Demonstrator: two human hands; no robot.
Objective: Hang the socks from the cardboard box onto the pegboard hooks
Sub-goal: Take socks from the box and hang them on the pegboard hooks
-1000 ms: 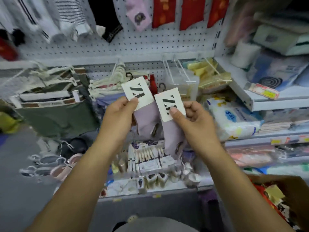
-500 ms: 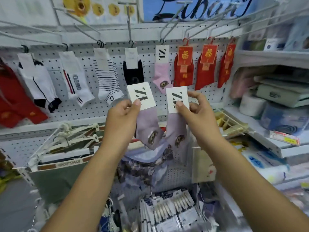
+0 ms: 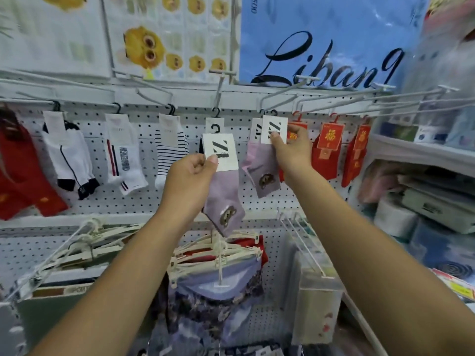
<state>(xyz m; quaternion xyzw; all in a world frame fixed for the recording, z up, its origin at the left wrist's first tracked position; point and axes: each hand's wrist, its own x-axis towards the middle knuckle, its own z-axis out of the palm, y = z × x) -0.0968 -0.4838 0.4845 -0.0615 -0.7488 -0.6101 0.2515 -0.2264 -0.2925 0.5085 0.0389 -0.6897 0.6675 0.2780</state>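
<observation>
One lilac sock (image 3: 226,199) per hand (image 3: 190,173)

Left hand (image 3: 191,173) and right hand (image 3: 293,150) on bare forearms (image 3: 128,265); thumbnails (image 3: 212,158) trimmed short.

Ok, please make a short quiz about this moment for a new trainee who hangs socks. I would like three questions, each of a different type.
1. True or false: the left hand holds nothing.
2. The raised sock, whose card the right hand pinches up by the pegboard hooks, is: A) red, B) purple, C) black-and-white striped.
3. Fill in: the hanging socks just right of the right hand are ____ in colour.

Key
1. False: it pinches a sock card.
2. B.
3. Red.
</observation>
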